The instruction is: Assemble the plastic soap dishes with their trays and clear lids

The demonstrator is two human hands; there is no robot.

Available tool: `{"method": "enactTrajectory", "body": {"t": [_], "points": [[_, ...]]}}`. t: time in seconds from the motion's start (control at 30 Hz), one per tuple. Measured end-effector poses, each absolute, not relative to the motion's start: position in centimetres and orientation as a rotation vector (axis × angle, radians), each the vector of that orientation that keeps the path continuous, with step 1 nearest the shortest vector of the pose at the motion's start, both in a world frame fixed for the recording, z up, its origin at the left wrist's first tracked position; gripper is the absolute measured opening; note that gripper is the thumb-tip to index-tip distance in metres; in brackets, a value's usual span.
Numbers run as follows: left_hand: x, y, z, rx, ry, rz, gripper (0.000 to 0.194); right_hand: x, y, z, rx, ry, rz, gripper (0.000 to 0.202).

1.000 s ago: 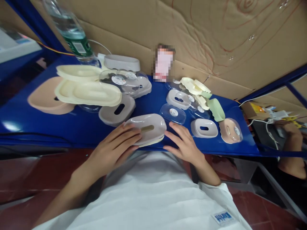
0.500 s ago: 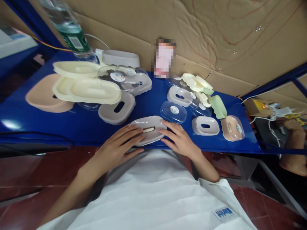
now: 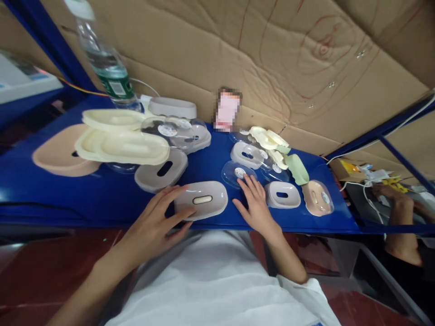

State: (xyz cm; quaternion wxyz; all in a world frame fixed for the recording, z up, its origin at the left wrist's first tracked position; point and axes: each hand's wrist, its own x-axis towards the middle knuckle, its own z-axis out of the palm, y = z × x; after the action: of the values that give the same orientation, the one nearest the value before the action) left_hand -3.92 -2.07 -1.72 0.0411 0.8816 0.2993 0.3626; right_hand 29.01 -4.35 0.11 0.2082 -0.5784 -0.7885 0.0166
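A grey oval soap dish (image 3: 217, 194) with a pale insert in its central slot lies at the table's front edge. My left hand (image 3: 159, 217) holds its left end, fingertips across the far rim and inside, thumb by the near edge. My right hand (image 3: 254, 201) is open over the table, thumb apart, its fingertips at the near edge of a clear oval lid (image 3: 233, 172) with a round white label. Whether they press on the lid I cannot tell. Just right of this hand sits a grey slotted base (image 3: 283, 201).
At left are stacked cream trays (image 3: 125, 147), a peach base (image 3: 54, 154), another grey base (image 3: 146, 174) and a water bottle (image 3: 108, 68). A phone (image 3: 227, 111) leans on the cardboard. Rightward are a green piece (image 3: 297, 168) and a peach dish (image 3: 316, 194). Another person's arm (image 3: 401, 222) shows far right.
My right hand has left the soap dish and moved right to the clear lid. My left hand stays at the dish's left end. The camera view has tilted upward.
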Motion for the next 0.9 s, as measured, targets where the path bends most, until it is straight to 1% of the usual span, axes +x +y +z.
{"method": "enactTrajectory", "body": {"t": [0.1, 0.23, 0.37, 0.43, 0.53, 0.63, 0.73, 0.9], "points": [[-4.1, -2.0, -1.5, 2.680, 0.904, 1.090, 0.038, 29.0, -4.3, -0.3, -1.650, -2.143, 0.054, 0.055], [-4.3, -1.9, -1.1, 2.659, 0.895, 1.120, 0.032, 29.0, -4.3, -0.6, -1.664, -2.013, 0.110, 0.061], [-4.2, -2.0, -0.9, 2.622, 0.895, 1.116, 0.029, 29.4, -4.1, -0.5, -1.625, -1.965, 0.144, 0.046], [-3.9, -2.0, -0.9, 2.601, 0.903, 1.128, 0.034, 29.5, -4.2, 0.0, -1.555, -1.940, 0.185, 0.046], [-3.2, -1.7, -0.9, 2.539, 0.964, 1.142, 0.053, 29.5, -4.5, 0.7, -1.363, -2.004, 0.299, 0.049], [-2.1, -1.3, -0.7, 2.515, 0.965, 1.153, 0.070, 29.2, -4.8, 1.0, -1.185, -2.147, 0.309, 0.052], [-1.3, -1.0, -0.6, 2.520, 0.910, 1.139, 0.074, 28.9, -4.9, 0.9, -1.113, -2.236, 0.275, 0.054], [-1.3, -1.0, -1.0, 2.510, 0.876, 1.090, 0.071, 28.5, -5.1, 0.7, -1.083, -2.327, 0.230, 0.055]]}}
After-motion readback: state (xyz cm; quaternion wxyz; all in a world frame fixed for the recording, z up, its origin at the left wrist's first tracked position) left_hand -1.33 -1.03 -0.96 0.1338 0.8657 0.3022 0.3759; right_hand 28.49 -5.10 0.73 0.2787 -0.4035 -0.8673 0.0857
